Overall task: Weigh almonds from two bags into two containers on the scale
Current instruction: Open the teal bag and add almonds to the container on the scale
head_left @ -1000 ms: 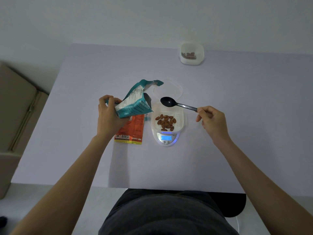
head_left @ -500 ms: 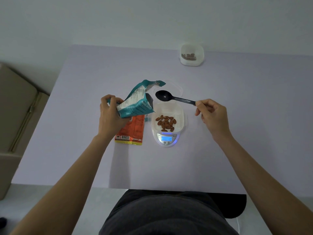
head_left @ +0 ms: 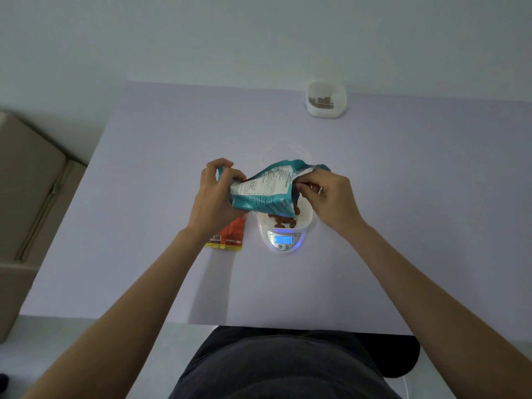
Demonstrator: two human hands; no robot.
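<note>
Since the previous frame: your right hand [head_left: 328,194] has travelled from 3 o'clock of the scale [head_left: 283,240] up to the mouth of the teal bag [head_left: 264,191], and the bag has swung over the container [head_left: 306,216] on the scale. Spoon no longer visible; judged to be inside the bag mouth.

Grip, left hand [head_left: 214,194]: fingers and thumb curled round the closed end of the teal bag at 9 o'clock, holding it roughly level in the air.

Grip, right hand: fingers curled tight at the bag's open end, at 3 o'clock of the bag. You probably pinch the spoon handle there; the bag's lip hides the contact, so not confirmed.

Why so held: with the mouth directly above the container, anything that spills should fall in, not onto the table [head_left: 144,197].

Almonds [head_left: 283,223]: a small heap in the container, just below the bag's lower edge, at 6 o'clock of your right hand, partly covered by the bag. Display reads 18.

Orange bag [head_left: 230,236] lies flat at 9 o'clock of the scale, under your left wrist. Lid [head_left: 285,152] at 12 o'clock. Far container [head_left: 326,100] at 1 o'clock, well apart, holding some almonds.
</note>
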